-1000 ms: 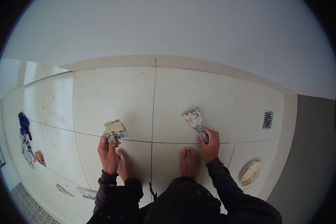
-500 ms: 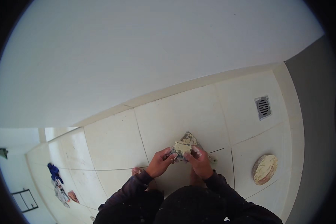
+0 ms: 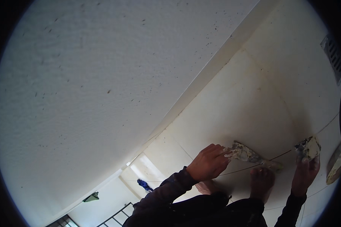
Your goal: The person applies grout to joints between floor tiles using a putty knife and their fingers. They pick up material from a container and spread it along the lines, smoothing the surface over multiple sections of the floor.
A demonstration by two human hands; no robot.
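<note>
Putty knife (image 3: 250,154) lies right of centre in the lower half of the frame, its smeared blade toward the left and its handle slanting down to the right; the left hand (image 3: 209,163) has its fingers curled closed on the blade end. Toward the lower right, the right hand (image 3: 306,176) pinches the lower edge of a square scraper (image 3: 308,146) coated with pale putty. Below and between them, bare feet (image 3: 262,181) stand on the tiled floor (image 3: 250,102). At the right edge sits a rounded, putty-topped piece (image 3: 335,165), partly cut off; a drain grate (image 3: 332,56) shows at upper right. Farther off, a blue cloth (image 3: 144,185) lies at lower left of centre, and a speckled pale wall (image 3: 87,94) fills the upper left.
</note>
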